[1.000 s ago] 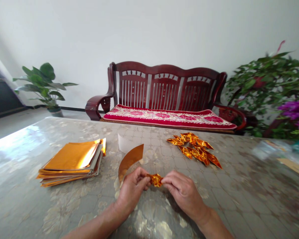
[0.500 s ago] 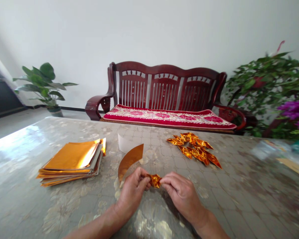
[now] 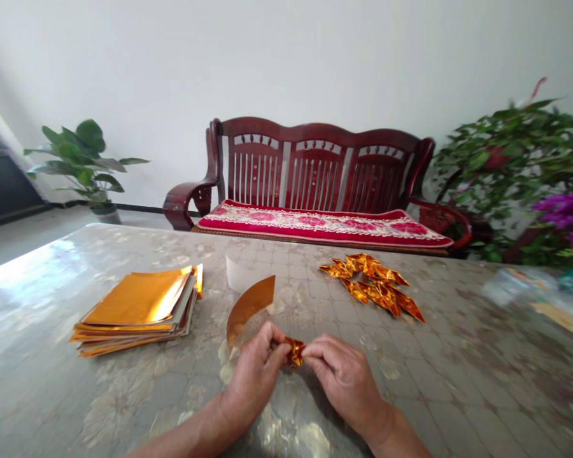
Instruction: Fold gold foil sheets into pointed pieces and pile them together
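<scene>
Between my two hands is a small folded gold foil paper piece, crinkled and shiny. My left hand pinches its left end, and my right hand pinches the right end; the fingers cover both tips. Just behind my left hand stands a curled sheet of gold paper, its orange-gold side facing me. Farther left lies a stack of gold foil sheets with uneven edges. Beyond my right hand several folded gold foil pieces lie grouped in a rough ring.
The table has a patterned, glossy cover. Clear plastic bags and a tan card strip lie at its right side. Behind it stand a dark red wooden bench, a potted plant and leafy greenery with purple flowers.
My hands have come slightly closer together, the right one shifting a little left. The folded foil piece has moved slightly left and down and looks narrower between my fingers.
</scene>
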The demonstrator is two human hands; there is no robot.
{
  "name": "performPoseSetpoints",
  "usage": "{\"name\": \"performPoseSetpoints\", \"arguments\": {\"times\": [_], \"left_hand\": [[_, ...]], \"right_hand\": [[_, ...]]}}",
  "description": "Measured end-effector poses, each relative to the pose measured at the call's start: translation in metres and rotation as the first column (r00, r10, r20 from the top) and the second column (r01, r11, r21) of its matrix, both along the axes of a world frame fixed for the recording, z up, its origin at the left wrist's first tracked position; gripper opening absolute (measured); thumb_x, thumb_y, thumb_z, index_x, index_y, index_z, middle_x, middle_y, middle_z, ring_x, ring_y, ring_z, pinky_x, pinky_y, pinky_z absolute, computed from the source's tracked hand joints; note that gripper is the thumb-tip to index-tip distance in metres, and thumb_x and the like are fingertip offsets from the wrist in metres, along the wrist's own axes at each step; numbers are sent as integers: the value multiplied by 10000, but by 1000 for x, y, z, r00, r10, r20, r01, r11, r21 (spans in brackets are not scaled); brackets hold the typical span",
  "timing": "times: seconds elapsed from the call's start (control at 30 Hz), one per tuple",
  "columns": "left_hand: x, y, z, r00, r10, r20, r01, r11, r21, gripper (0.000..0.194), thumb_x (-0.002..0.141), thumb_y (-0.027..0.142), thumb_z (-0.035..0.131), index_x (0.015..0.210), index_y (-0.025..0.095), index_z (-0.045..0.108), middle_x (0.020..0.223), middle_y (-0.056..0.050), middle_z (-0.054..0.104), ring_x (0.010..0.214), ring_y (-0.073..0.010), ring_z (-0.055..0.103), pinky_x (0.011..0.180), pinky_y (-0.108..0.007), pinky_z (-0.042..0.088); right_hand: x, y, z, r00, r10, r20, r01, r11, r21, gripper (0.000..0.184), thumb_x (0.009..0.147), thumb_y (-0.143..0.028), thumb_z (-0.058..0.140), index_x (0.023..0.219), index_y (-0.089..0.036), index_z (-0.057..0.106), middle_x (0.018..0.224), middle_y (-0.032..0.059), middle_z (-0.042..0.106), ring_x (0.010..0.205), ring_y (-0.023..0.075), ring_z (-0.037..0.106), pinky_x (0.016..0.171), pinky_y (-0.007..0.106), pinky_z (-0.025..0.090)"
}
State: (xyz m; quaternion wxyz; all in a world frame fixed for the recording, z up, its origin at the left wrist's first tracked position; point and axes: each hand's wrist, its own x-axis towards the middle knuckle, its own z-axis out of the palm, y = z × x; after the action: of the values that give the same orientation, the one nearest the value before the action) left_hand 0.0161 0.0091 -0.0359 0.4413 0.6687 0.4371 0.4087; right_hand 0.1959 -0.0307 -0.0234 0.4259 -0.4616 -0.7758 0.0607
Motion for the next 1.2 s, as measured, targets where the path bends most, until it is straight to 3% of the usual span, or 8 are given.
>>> {"name": "performPoseSetpoints", "arguments": {"times": [0.4, 0.6, 0.87, 1.03, 1.2], "left_hand": [[3, 10, -9, 978, 101, 180, -88, 993, -75, 98, 829, 295, 579, 795, 206, 558, 718, 20, 605, 683, -165, 594, 648, -257, 458], [2, 14, -7, 960, 142, 241, -125, 988, -87, 121, 804, 316, 613, 799, 199, 583, 759, 5, 618, 737, -176, 601, 697, -268, 473], [4, 15, -5, 949, 136, 284, -95, 984, -152, 152, 777, 333, 630, 796, 196, 567, 748, 8, 619, 734, -176, 614, 698, -270, 479], [5, 15, -8, 965, 102, 241, -66, 986, -153, 161, 777, 320, 633, 857, 191, 580, 812, -13, 662, 773, -184, 648, 732, -286, 492], [5, 17, -13, 965, 128, 227, -90, 981, -172, 302, 752, 320, 650, 1007, 176, 579, 899, -43, 668, 806, -192, 661, 778, -328, 522]], "right_hand": [[4, 5, -4, 998, -53, 32, 52, 998, 35, 113, 953, -201, 574, 909, -212, 678, 787, 21, 681, 728, 144, 649, 689, 235, 500], [8, 4, -3, 997, -49, 60, 43, 994, 100, 192, 948, -149, 548, 1069, -215, 682, 894, 42, 726, 808, 154, 682, 751, 260, 536], [11, 7, 2, 990, -47, 133, 29, 991, 133, 181, 917, -116, 562, 961, -220, 703, 816, 34, 721, 736, 151, 665, 692, 262, 521], [17, 10, -1, 975, -122, 185, 93, 983, 157, 195, 928, -112, 542, 976, -217, 699, 836, 37, 720, 771, 162, 665, 718, 278, 509], [28, 15, -8, 946, -244, 213, 205, 960, 189, 191, 943, -142, 534, 1015, -210, 698, 895, 44, 729, 824, 175, 669, 773, 292, 502]]}}
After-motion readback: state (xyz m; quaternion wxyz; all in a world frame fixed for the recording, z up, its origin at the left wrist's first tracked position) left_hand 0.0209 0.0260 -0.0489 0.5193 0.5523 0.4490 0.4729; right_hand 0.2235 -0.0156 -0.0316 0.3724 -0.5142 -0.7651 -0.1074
